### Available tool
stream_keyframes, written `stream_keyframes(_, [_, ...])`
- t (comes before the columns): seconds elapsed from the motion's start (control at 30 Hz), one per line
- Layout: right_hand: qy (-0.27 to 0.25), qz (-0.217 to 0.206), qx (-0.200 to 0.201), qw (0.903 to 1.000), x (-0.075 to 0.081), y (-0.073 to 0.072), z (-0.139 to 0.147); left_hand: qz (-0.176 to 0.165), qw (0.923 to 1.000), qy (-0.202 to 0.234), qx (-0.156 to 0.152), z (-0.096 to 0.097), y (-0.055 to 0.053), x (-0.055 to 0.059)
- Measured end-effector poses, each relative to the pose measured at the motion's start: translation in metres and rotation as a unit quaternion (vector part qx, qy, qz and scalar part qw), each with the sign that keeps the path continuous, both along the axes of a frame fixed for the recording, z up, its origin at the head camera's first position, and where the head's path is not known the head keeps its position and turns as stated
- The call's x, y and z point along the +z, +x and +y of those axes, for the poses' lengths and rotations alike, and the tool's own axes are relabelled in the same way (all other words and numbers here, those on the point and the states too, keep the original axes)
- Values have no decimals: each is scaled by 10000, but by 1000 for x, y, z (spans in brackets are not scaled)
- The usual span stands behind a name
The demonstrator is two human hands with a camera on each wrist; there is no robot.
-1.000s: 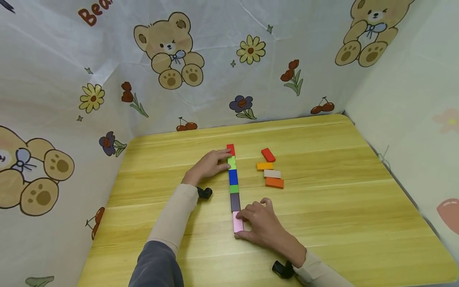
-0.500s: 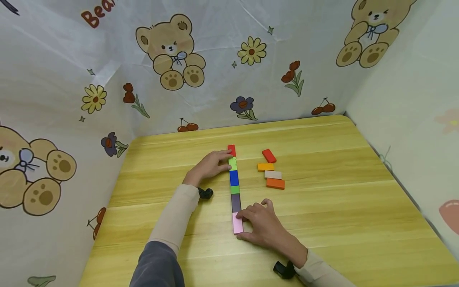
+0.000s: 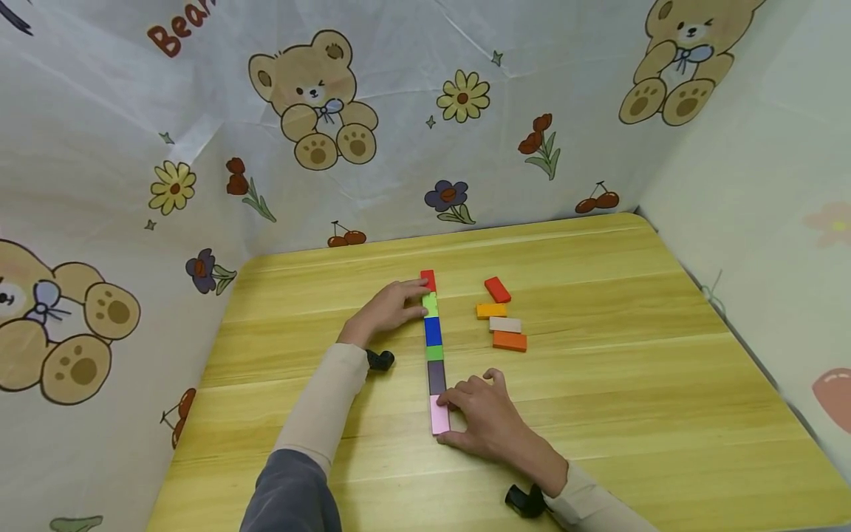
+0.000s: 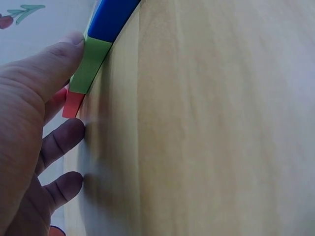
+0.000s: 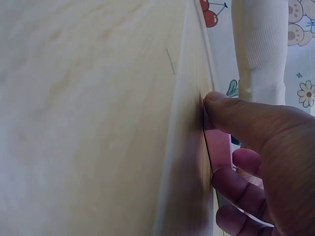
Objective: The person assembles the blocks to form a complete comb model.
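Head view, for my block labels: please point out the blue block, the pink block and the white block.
Blue block (image 3: 433, 332), head view: the middle of its top face.
Pink block (image 3: 439, 420), head view: the uncovered part of its top face.
White block (image 3: 505, 324), head view: the middle of its top face.

In the upper left of the head view, red-brown letters (image 3: 193, 16) reading "Bear" slant upward across the white sheet (image 3: 399, 44), the last letter clipped by the top edge. Farther left, a dark stroke (image 3: 16, 21) is cut off, unreadable.
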State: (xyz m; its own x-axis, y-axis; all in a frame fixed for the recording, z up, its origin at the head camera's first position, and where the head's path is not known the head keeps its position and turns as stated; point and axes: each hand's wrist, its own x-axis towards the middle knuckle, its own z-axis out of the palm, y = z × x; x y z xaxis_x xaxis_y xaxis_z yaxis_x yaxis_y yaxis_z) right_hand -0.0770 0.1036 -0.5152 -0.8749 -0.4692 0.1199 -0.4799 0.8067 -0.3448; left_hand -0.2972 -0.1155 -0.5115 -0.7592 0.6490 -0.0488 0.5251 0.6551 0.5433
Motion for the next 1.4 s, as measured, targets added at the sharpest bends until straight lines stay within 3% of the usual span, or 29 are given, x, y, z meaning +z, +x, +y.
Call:
stream_keyframes(0.8, [98,-237,128,9996,0,0,-2,215,9987,-452,-30,3,0,8])
stream_keyframes(1.03, [23,-162,101,9998,1,1,1,161,9988,-468,44,2,-1,5])
stream_keyframes(1.2, [-381,-21,-140,9992,6,-7,12,108,9989,-436,138,2,-1,6])
stream_keyframes(1.4, [-984,438,-628,9922,20,-31,36,-2,9992,-356,192,3,0,9])
